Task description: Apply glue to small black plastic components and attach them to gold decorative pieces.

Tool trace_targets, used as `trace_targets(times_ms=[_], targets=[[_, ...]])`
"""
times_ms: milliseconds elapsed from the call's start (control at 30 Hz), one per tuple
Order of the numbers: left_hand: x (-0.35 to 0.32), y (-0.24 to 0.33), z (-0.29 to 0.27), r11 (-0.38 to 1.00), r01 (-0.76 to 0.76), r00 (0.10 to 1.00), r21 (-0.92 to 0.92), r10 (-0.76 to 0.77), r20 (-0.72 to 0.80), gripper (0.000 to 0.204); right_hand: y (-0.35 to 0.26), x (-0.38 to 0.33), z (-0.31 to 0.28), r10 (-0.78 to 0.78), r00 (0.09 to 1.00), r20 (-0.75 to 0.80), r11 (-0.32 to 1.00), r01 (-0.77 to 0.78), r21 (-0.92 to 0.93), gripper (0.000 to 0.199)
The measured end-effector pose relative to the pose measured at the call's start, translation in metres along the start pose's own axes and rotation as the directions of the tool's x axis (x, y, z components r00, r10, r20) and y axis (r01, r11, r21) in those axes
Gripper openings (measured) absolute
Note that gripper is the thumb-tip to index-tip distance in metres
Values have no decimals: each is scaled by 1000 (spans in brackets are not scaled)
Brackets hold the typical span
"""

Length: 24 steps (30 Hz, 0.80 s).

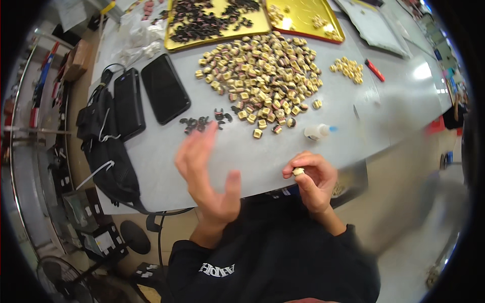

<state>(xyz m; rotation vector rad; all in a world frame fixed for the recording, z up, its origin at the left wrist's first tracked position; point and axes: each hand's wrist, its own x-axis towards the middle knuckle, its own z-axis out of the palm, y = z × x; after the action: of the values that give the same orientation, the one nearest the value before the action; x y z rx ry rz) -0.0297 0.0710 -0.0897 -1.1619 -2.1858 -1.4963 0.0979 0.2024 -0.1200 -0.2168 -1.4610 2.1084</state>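
Observation:
My right hand (317, 183) pinches a small cream-coloured piece (298, 171) between thumb and fingertips, above the table's near edge. A dark bit shows beside that piece; the fingers hide the rest. To the left, my left hand (206, 177) is raised with thumb and fingers apart, slightly blurred, holding nothing visible. Its fingertips are nearest to a few loose small black curved parts (194, 124) on the grey table (242, 164). Beyond both hands spreads a big heap of small cream-and-dark pieces (262, 76). A small white bottle (316, 132) with a blue tip lies right of the heap.
A yellow tray of black parts (212, 25) and a gold tray (303, 17) stand at the back. Left are a black phone (165, 88), a dark power-bank-like block (130, 103) and a black pouch (111, 169). Right are cream pieces (347, 69) and a red pen-like object (374, 70).

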Motion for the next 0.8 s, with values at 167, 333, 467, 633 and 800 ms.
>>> trace_targets(times_ms=[167,333,467,633,800], targets=[[39,-43,-19,850,130,983,510,-180,49,56,4,-12,-6,-82,996,15,995,83,-56,19],[27,-35,-14,810,174,973,559,-230,30,61,6,-13,-8,-125,992,23,992,126,-24,20],[17,-19,-14,888,110,990,446,-61,-124,53,4,-13,-12,-82,997,14,996,81,30,19],[-12,1,-9,930,8,998,367,-28,51,33,2,-8,-12,-79,995,56,997,80,-5,20],[-33,4,1,980,-14,989,199,-16,146,22,1,-7,-6,-55,998,4,996,55,-66,16]])
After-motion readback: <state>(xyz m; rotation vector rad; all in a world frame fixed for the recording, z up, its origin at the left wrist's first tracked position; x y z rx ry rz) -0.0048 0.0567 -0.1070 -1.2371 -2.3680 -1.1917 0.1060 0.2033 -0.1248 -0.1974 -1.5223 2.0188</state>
